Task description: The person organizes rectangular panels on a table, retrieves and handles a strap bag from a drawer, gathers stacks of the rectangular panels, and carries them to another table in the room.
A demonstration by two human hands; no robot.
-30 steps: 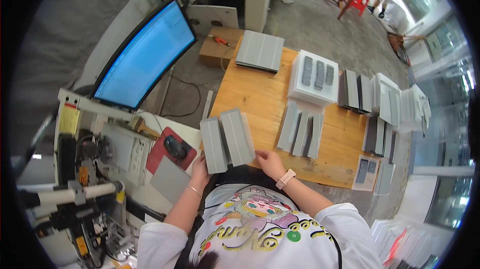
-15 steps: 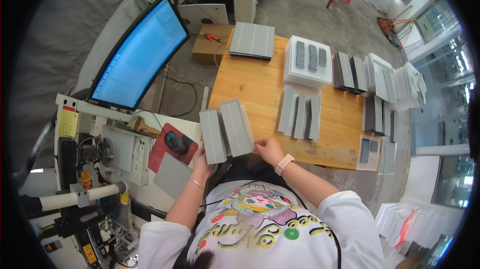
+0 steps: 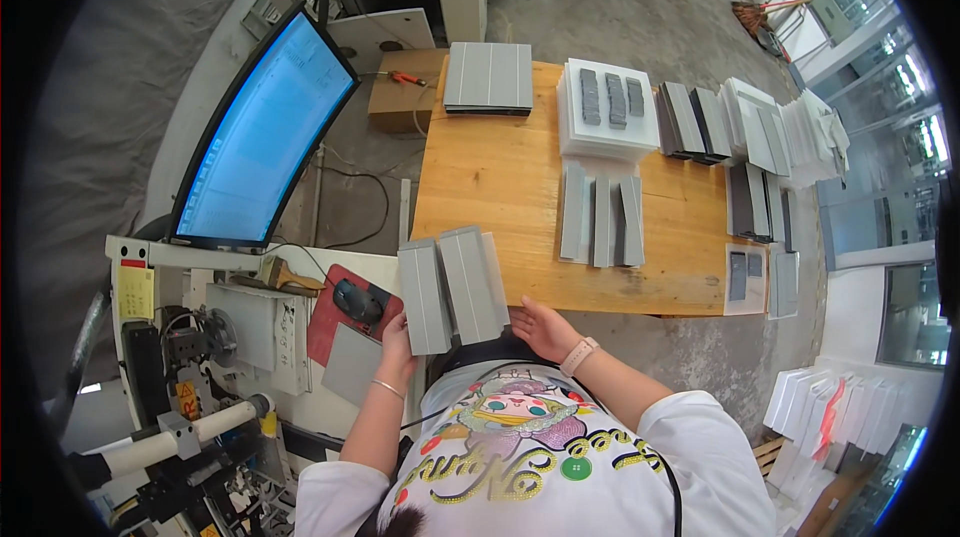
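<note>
Two narrow stacks of grey sheets with fine pale lines stand side by side in front of my body: a left stack [image 3: 426,297] and a right stack [image 3: 474,282], a pale sheet showing along the right one's edge. My left hand [image 3: 397,340] is closed at the lower left edge of the left stack, its fingers partly hidden behind it. Just off the right stack's lower right corner, my right hand [image 3: 545,327] is open, fingers stretched out and nothing in it. What bears the stacks from below is hidden.
A wooden table [image 3: 490,187] carries a wide grey stack [image 3: 488,77], a white stack with grey pieces [image 3: 608,127] and several grey bundles [image 3: 602,217]. To the left are a monitor [image 3: 270,132], a mouse [image 3: 356,300] on a red pad, and machinery [image 3: 190,417].
My right hand has come away from the right stack and its fingers have opened. My left hand stays at the left stack. The whole view has shifted slightly.
</note>
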